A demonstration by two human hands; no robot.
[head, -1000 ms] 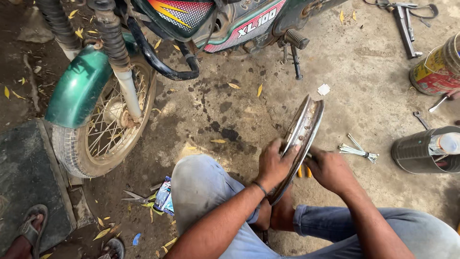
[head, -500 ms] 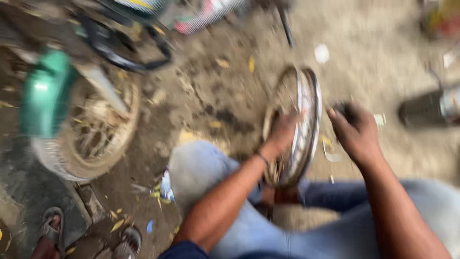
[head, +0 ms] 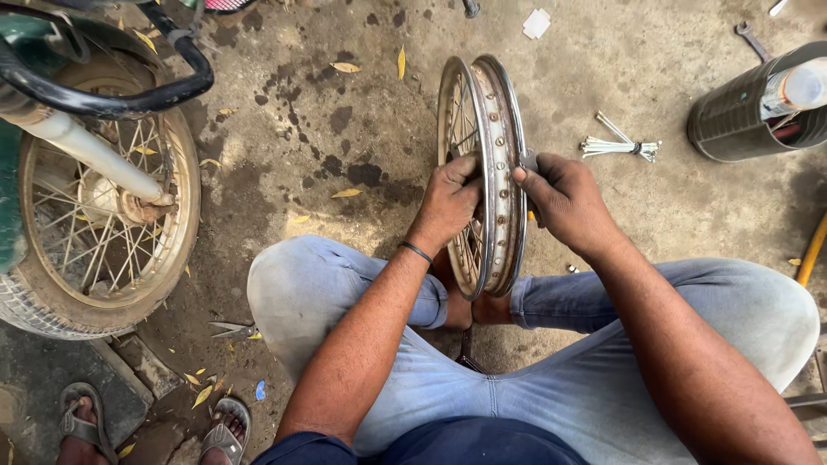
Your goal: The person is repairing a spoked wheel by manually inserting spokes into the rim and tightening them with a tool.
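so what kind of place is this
Likely a roadside motorcycle repair spot: oil-stained concrete floor, a motorcycle's spoked wheel, a bundle of loose spokes, and a bare wheel rim held upright by the left hand and right hand.
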